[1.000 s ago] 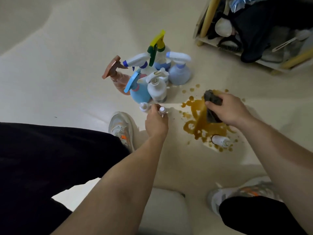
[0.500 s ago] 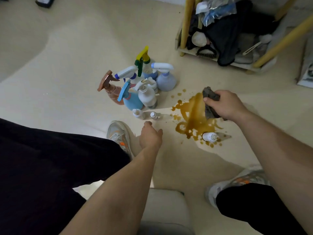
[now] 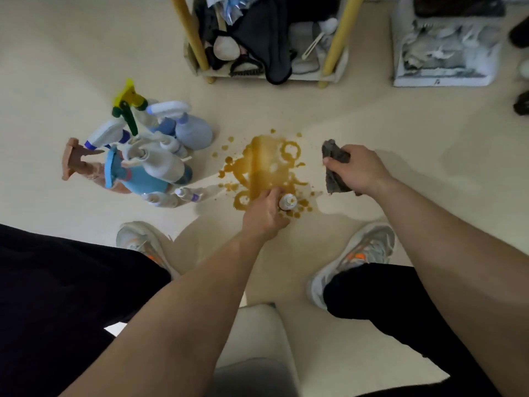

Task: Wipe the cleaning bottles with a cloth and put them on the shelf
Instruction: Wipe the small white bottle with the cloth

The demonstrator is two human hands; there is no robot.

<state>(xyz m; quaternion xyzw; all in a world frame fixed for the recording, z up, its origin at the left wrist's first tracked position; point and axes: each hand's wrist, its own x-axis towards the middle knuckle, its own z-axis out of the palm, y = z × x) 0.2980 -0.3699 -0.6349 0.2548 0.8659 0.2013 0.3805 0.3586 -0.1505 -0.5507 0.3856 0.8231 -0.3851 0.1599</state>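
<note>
Left hand [image 3: 264, 213] is down on the floor [image 3: 71, 67], fingers curled round a small bottle [image 3: 287, 202] that stands at the near edge of a brown puddle [image 3: 266, 167]. I read that as a grip, though the fingertips are partly hidden behind the bottle. My right hand [image 3: 357, 170] is clenched on the grey cloth [image 3: 336, 167], held just off to the right of the puddle and apart from the bottle.

I judge the job is barely started. The spray bottles [image 3: 143, 156] stand bunched together on the floor to the left, with two little bottles [image 3: 186, 193] just beside them, and I can see no cleaning bottle on the shelf [image 3: 303, 77]. Its bottom tier, the only one in view, is stuffed with dark fabric, a brush and other odds and ends. So what is left is nearly everything: bring cloth and small bottle together, wipe it, carry it to the shelf, then work through the whole cluster. The small bottle sits in the spill, so I expect its base is wet and will need wiping too.
</note>
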